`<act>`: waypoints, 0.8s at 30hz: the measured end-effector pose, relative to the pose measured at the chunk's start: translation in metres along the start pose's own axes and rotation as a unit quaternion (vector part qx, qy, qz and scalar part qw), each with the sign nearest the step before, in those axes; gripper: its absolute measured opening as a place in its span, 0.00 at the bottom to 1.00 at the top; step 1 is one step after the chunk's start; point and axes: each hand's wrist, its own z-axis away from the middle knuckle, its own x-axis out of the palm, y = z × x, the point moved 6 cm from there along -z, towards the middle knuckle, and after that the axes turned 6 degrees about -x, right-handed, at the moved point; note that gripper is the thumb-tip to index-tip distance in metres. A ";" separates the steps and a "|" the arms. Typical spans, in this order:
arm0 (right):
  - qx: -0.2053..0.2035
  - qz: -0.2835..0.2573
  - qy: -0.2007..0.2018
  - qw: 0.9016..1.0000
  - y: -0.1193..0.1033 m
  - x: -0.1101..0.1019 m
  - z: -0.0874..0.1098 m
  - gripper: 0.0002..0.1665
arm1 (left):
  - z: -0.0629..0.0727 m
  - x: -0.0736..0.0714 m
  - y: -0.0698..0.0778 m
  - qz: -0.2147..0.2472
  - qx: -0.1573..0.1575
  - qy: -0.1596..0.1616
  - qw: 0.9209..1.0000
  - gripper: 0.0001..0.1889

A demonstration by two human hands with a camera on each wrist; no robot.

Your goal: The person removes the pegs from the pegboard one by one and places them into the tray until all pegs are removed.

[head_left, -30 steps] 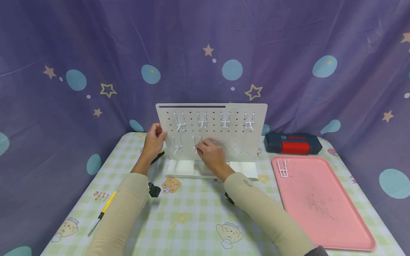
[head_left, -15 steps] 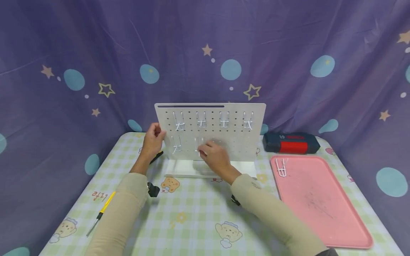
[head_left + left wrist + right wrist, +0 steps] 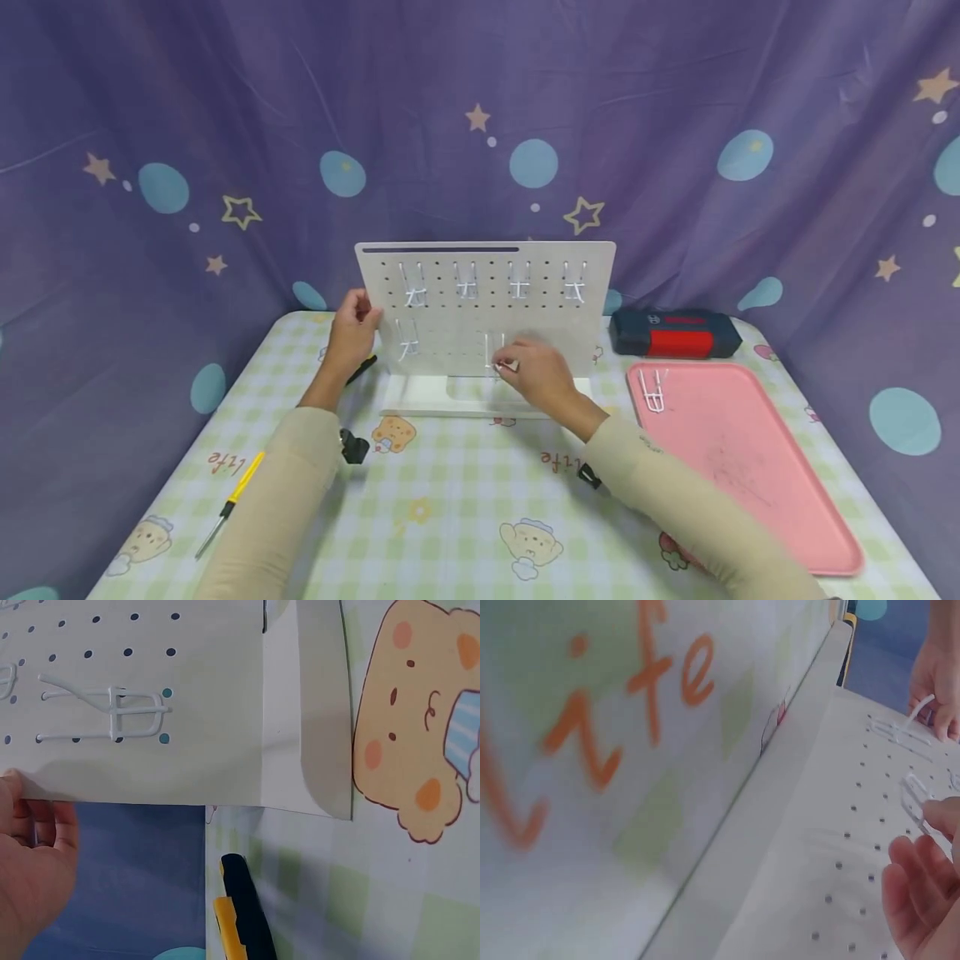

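A white pegboard [image 3: 450,321] stands upright on its white base. My left hand [image 3: 351,337] grips its left edge between thumb and fingers. Pinched in my right hand [image 3: 542,377] is a white wire hook [image 3: 488,352], held in front of the board's lower half. In the right wrist view this hook [image 3: 913,799] shows beside the thumb, partly hidden by it. Several similar hooks hang in a row along the top of the board. One more hook [image 3: 407,340] hangs below them at the left, seen closer in the left wrist view.
A pink tray [image 3: 731,450] at the right holds one loose white hook [image 3: 652,393]. Behind it lies a dark blue and red case [image 3: 675,335]. A yellow-handled screwdriver [image 3: 238,492] lies at the left, and a black and yellow tool [image 3: 247,915] is beside the board.
My right hand has moved right and slightly down along the board with the hook. My left hand keeps its hold on the board's edge. The head view has shifted a little.
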 end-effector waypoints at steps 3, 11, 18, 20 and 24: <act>0.007 -0.002 -0.013 1.000 0.008 -0.007 0.006 0.05 | 0.000 0.000 0.000 -0.003 0.002 0.001 1.000 0.10; 0.029 -0.033 -0.015 0.999 0.031 -0.034 0.026 0.03 | -0.002 0.000 -0.002 -0.013 -0.005 -0.001 1.000 0.11; 0.026 -0.040 -0.019 0.999 0.052 -0.058 0.048 0.02 | -0.001 -0.002 -0.003 -0.013 -0.010 -0.006 1.000 0.11; 0.022 -0.037 -0.012 0.999 0.060 -0.066 0.054 0.03 | -0.001 -0.001 -0.001 -0.013 -0.008 -0.006 1.000 0.12; 0.027 -0.033 0.001 0.999 0.077 -0.086 0.064 0.05 | 0.000 0.000 0.000 -0.011 -0.010 -0.010 1.000 0.12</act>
